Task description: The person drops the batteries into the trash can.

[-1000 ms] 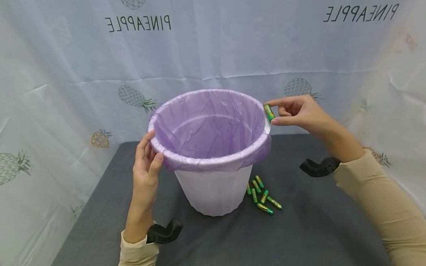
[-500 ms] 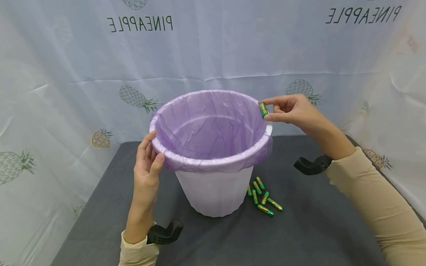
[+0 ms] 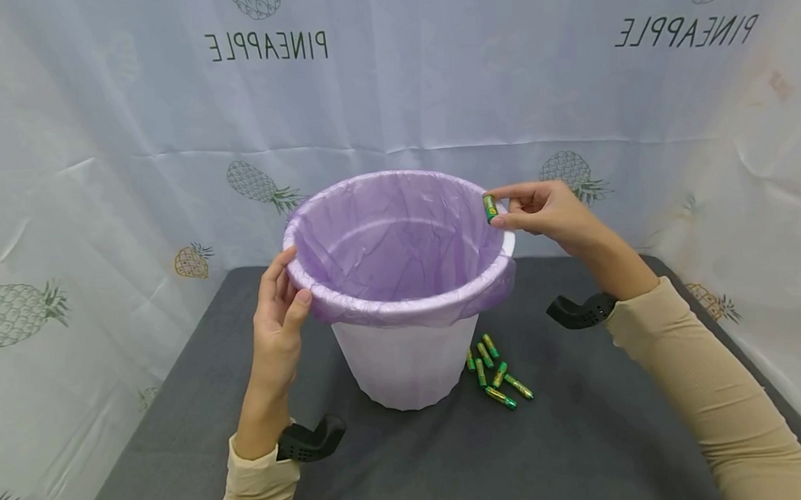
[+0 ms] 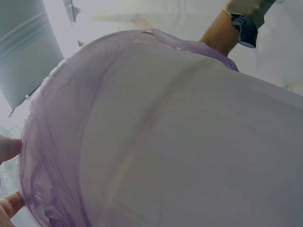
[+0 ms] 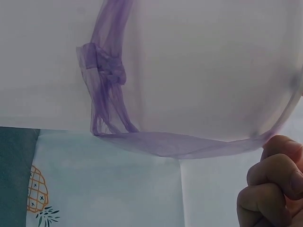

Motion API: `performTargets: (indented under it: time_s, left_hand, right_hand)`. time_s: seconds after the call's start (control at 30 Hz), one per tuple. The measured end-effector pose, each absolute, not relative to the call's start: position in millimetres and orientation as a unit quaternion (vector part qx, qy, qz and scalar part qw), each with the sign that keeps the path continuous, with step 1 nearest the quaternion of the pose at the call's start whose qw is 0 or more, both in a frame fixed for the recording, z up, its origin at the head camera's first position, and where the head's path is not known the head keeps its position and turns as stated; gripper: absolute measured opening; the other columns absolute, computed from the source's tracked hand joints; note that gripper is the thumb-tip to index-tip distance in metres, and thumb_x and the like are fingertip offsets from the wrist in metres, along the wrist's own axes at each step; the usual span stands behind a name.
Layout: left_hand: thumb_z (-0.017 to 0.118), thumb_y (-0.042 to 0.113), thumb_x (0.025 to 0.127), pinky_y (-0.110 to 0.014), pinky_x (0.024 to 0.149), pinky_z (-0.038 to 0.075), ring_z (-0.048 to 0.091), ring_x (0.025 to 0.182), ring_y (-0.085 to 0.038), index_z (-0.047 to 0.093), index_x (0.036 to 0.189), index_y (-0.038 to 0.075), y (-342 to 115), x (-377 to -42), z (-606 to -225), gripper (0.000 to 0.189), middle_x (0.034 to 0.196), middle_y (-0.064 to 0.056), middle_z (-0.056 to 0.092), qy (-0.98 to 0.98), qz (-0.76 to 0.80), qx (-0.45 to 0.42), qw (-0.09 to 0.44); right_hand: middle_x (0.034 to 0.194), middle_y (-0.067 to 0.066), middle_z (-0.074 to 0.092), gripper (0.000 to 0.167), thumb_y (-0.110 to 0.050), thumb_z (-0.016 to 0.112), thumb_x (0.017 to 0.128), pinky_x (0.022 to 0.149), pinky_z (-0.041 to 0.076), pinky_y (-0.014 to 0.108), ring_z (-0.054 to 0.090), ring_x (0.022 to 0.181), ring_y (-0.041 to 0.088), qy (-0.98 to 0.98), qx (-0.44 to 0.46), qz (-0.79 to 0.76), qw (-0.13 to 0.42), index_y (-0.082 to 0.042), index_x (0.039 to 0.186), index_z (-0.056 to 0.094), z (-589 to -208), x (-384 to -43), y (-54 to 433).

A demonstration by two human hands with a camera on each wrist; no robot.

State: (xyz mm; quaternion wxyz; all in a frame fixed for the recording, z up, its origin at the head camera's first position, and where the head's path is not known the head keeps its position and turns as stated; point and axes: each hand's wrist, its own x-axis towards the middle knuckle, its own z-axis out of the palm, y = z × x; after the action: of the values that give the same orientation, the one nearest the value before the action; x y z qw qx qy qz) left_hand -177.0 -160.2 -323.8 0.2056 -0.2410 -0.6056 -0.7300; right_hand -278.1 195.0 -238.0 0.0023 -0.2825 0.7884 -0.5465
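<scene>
A white trash bin (image 3: 407, 364) stands upright, lined with a purple garbage bag (image 3: 400, 242) folded over its rim. My left hand (image 3: 277, 326) holds the left side of the rim, thumb and fingers against the bag; their tips show at the edge of the left wrist view. Between right thumb and index finger, my right hand (image 3: 542, 207) pinches a green battery (image 3: 490, 207) at the right rim. That battery is hidden in the right wrist view, where curled fingers (image 5: 270, 203) show beside the rim. Several green batteries (image 3: 500, 397) lie right of the bin's base.
Under the bin spreads a dark grey tablecloth (image 3: 400, 472). A white curtain (image 3: 431, 80) printed with pineapples closes off the back and both sides. The bag's overhang is gathered in a knot (image 5: 109, 68) outside the bin.
My right hand has moved left with the battery, from just outside the bin's right rim to over it. The left hand keeps its hold on the rim.
</scene>
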Motion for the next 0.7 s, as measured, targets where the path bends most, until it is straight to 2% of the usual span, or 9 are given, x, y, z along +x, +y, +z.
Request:
performTargets:
  time_s: [0.2,0.3,0.53,0.7]
  left_hand:
    - [0.044,0.007,0.098,-0.014,0.105,0.038,0.040,0.133,-0.010,0.031,0.146,0.012,-160.6,-176.7,-324.4,0.050,0.152,-0.007,0.030,-0.606,-0.731,-0.238,0.206]
    - [0.044,0.007,0.098,-0.014,0.105,0.038,0.040,0.133,-0.010,0.031,0.146,0.012,-160.7,-176.8,-324.5,0.050,0.152,-0.007,0.030,-0.605,-0.731,-0.239,0.207]
    - [0.044,0.006,0.098,-0.014,0.105,0.038,0.040,0.134,-0.011,0.031,0.146,0.013,-160.6,-177.6,-324.1,0.050,0.152,-0.007,0.030,-0.604,-0.731,-0.243,0.205]
    - [0.044,0.006,0.098,-0.014,0.105,0.038,0.040,0.133,-0.011,0.031,0.146,0.013,-160.6,-177.9,-324.7,0.050,0.153,-0.007,0.029,-0.604,-0.730,-0.244,0.205]
  right_hand:
    - [0.061,-0.012,0.041,0.043,-0.005,0.065,0.089,0.050,0.022,0.031,0.025,0.052,0.010,0.799,-0.280,-0.532,0.014,0.007,0.129,0.055,-237.7,-279.0,194.1]
    - [0.061,-0.012,0.040,0.045,-0.005,0.064,0.089,0.049,0.022,0.030,0.024,0.052,0.010,0.800,-0.280,-0.530,0.017,0.008,0.130,0.054,-237.8,-279.4,194.0]
    - [0.062,-0.011,0.043,0.040,-0.003,0.063,0.089,0.050,0.022,0.032,0.024,0.052,0.012,0.792,-0.291,-0.537,0.011,0.004,0.128,0.058,-239.9,-279.8,195.2]
    - [0.062,-0.010,0.044,0.034,-0.002,0.063,0.089,0.053,0.022,0.034,0.025,0.052,0.013,0.781,-0.290,-0.554,0.001,-0.006,0.123,0.064,-242.9,-277.0,196.4]
